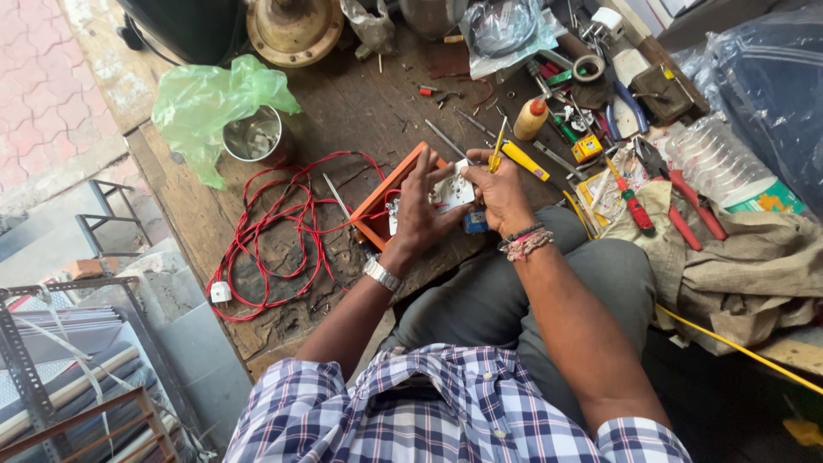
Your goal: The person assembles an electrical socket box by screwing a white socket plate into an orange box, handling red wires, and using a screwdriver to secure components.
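Nearest the camera, a blue-and-white checked shirt (446, 403) fills the bottom edge, with grey trousers (497, 300) beyond it over the raised knees. Both forearms reach forward to the worn wooden workbench (343, 103). Wearing a metal wristwatch, the left hand (420, 214) has its fingers spread and pressed against a white plastic switch plate (453, 192), steadying it from the left. At the plate's right edge is the right hand (500, 195), beaded bands at the wrist, closed around a yellow-handled screwdriver (497, 147) whose shaft points away, far side up. That plate sits just right of an orange rectangular box (386, 201) lying open on the bench.

From the box, a long red wire (266, 231) loops leftward in a tangle to a small white plug (220, 292) near the bench's near-left edge. Farther left stands a steel cup (253, 137) wrapped in a green plastic bag (206, 103). On the right lie red-handled pliers (681, 206) on a beige cloth (746, 266).
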